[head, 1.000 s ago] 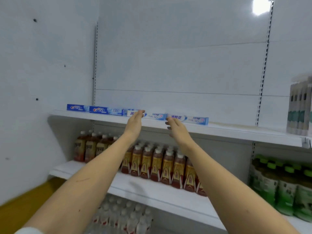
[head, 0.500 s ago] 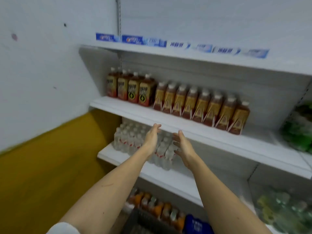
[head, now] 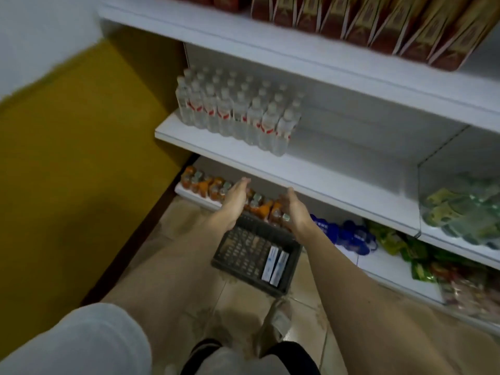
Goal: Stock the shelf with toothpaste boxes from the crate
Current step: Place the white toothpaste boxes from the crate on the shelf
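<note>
Two toothpaste boxes (head: pixel 275 265) lying side by side in one dark crate (head: pixel 235 262) on the floor. Two hands out in front, the left hand (head: pixel 234 202) and the right hand (head: pixel 295 212), both empty with fingers straight. Clear water bottles (head: pixel 235 112) on the middle shelf: eight along the front row, about four rows deep, though the back rows blur together. Four white shelf boards (head: pixel 324 174) in view on the near bay, counting the bottom one under the orange bottles (head: pixel 205 185).

No text legible, labels on bottles (head: pixel 238 115) and toothpaste boxes (head: pixel 274 262) blurred
</note>
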Demonstrator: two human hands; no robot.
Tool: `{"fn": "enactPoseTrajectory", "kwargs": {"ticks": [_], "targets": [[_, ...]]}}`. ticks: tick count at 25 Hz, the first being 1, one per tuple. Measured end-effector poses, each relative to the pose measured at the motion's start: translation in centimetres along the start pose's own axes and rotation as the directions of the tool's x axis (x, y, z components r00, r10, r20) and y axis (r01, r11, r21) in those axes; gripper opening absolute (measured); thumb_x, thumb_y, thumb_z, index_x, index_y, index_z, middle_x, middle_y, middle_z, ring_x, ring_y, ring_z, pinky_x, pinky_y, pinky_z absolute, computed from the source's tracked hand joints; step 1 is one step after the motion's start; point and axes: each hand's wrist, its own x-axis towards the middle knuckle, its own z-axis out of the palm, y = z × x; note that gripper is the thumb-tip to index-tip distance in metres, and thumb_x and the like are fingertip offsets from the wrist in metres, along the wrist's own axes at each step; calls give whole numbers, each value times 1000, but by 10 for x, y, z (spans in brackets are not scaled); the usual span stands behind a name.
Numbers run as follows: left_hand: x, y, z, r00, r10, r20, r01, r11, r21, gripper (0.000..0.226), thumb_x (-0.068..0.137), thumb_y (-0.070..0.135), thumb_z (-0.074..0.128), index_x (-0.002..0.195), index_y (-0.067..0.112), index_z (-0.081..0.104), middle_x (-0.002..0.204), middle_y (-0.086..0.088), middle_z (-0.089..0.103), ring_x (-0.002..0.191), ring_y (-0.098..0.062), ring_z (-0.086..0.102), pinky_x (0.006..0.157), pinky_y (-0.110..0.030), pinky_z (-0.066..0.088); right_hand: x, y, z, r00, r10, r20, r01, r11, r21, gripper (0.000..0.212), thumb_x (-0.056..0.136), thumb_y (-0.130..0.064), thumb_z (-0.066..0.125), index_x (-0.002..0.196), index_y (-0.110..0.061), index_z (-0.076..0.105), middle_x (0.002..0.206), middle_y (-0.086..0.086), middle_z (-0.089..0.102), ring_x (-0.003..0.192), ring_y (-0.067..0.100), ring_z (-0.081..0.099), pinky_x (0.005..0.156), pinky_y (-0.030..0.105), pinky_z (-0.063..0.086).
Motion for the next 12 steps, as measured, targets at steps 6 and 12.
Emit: {"fn": "enactPoseTrajectory", "kwargs": {"ticks": [6, 12], "targets": [[44, -108, 56, 944, -329, 23, 328, 944, 39, 64, 90, 68, 39, 131, 23, 58, 132, 0, 58, 117, -23, 56, 109, -45, 39, 90, 119, -68, 967, 236, -96, -243, 967, -72, 76, 85, -74, 32, 138, -23, 52, 138, 6, 57, 123, 27, 56, 109, 50, 40], [95, -227, 117, 884, -463, -56, 466, 882, 66, 39, 101, 38, 45, 120, 10, 65, 120, -8, 63, 109, -25, 58, 100, -34, 42, 144, 210, -86, 900, 432, -57, -435, 900, -43, 50, 101, -48, 40, 130, -12, 59, 127, 9, 63, 111, 28, 60, 89, 37, 52]]}}
